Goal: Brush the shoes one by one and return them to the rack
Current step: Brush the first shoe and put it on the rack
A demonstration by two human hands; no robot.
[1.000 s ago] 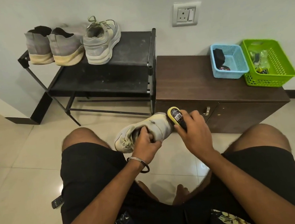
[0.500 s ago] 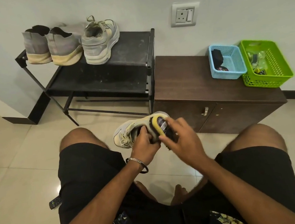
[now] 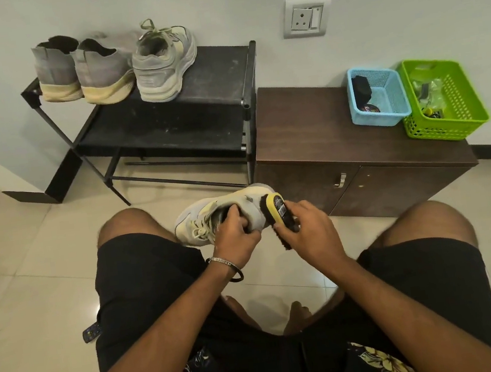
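A pale grey sneaker (image 3: 210,213) with cream laces lies on its side in the air between my knees. My left hand (image 3: 236,236) grips it by the opening, fingers tucked inside. My right hand (image 3: 309,233) is closed on a yellow-backed shoe brush (image 3: 275,210) whose black bristles press against the sneaker's heel side. On the black rack's top shelf (image 3: 217,68) stand three more shoes: two grey high-top shoes (image 3: 84,69) at the left and the matching grey sneaker (image 3: 161,63) beside them, heels toward me.
A low brown cabinet (image 3: 324,133) adjoins the rack on the right, carrying a blue basket (image 3: 379,98) and a green basket (image 3: 444,99) with small items. A dark remote-like object (image 3: 91,331) lies on the tiled floor by my left thigh. A wall socket (image 3: 305,17) is above.
The brush went left across the sneaker's heel area and has come back right, with its bristles still on the shoe. My left hand has kept its hold, and the view has shifted slightly.
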